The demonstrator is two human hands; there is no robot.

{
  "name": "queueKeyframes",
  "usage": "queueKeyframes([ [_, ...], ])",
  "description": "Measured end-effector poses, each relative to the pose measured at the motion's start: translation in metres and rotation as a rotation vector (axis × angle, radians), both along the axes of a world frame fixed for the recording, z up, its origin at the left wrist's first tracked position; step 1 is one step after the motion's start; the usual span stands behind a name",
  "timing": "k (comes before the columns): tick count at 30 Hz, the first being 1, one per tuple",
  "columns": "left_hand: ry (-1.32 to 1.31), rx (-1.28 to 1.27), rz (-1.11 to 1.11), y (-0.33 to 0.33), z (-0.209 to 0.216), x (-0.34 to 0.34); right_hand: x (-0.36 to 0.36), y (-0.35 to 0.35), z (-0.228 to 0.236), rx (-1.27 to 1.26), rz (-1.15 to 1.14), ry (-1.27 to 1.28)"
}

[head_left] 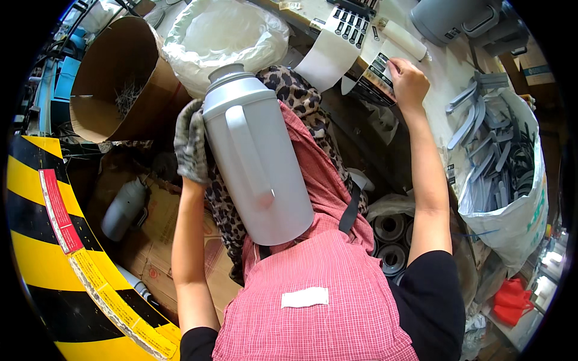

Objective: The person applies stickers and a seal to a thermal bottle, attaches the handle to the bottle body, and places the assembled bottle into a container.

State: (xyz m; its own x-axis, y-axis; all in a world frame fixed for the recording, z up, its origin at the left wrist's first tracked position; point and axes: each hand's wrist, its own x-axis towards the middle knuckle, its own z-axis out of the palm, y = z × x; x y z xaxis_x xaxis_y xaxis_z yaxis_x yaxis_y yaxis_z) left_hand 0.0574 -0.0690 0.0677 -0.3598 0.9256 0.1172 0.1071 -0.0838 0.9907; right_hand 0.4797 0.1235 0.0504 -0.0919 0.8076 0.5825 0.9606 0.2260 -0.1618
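A large grey thermos jug [256, 162] with a side handle lies tilted across my lap, its narrow neck pointing away from me. My left hand [191, 141], in a grey patterned glove, grips the jug's left side near the shoulder. My bare right hand [409, 83] is at the table edge, fingers pinched on the upper edge of a dark printed label sheet [378, 80]. The sheet hangs partly over the edge. Beyond it lies a white sheet of small black stickers [347, 27].
A cardboard drum [120, 72] and a white-bagged bin [226, 33] stand ahead on the left. A white sack [512, 222] of grey handles is at right. Grey jugs [451, 21] stand on the table [439, 72]. A yellow-black striped panel [60, 240] curves along the left.
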Motion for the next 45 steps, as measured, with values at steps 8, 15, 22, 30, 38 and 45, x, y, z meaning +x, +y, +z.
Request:
queueKeyframes([
  [8, 0.480, 0.253, 0.132, -0.128, -0.030, 0.024, -0.043, -0.088, 0.039, -0.161, 0.434, 0.615],
  [15, 0.813, 0.389, -0.202, -0.194, -0.068, 0.052, -0.104, -0.227, 0.078, -1.384, 0.676, 1.072],
  [22, 0.765, 0.351, -0.251, -0.192, -0.082, 0.057, -0.136, -0.254, 0.037, -1.455, 0.707, 1.050],
  [30, 0.784, 0.380, -0.223, -0.196, -0.088, 0.058, -0.143, -0.263, 0.031, -1.401, 0.690, 1.077],
  [38, 0.822, 0.356, -0.254, -0.198, -0.084, 0.059, -0.142, -0.270, 0.031, -1.318, 0.638, 0.968],
  [45, 1.024, 0.296, -0.235, -0.193, -0.079, 0.066, -0.146, -0.269, 0.027, -1.136, 0.663, 0.734],
])
